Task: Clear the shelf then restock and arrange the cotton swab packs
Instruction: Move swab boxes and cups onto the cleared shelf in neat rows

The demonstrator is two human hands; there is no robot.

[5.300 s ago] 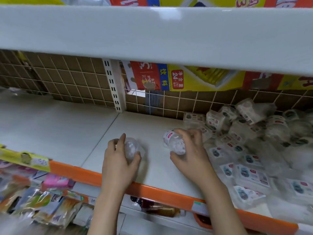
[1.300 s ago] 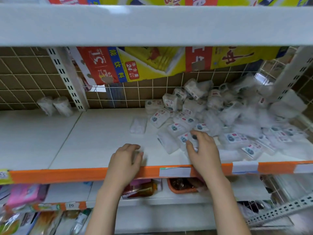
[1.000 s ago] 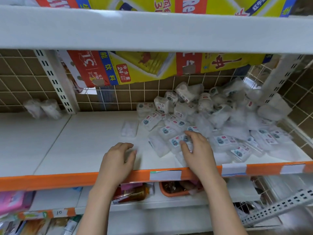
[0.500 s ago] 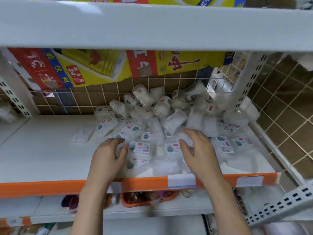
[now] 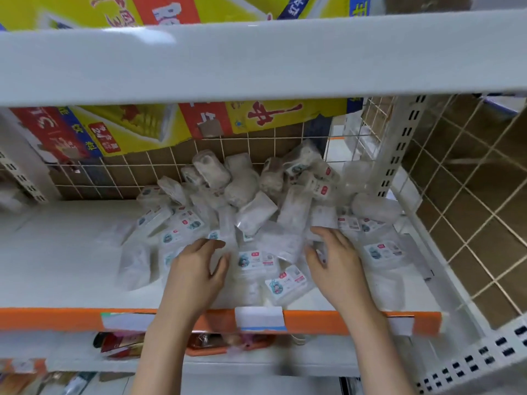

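Cotton swab packs are lying heaped at the right end of the shelf, long axes pointing every way. Left hand and right hand are hovering loosely spread over the front packs, gripping nothing.

Cotton swab packs heaped on a shelf.

The heap is piled toward the shelf's right end, against the wire grid behind; both hands are placed at its front edge.
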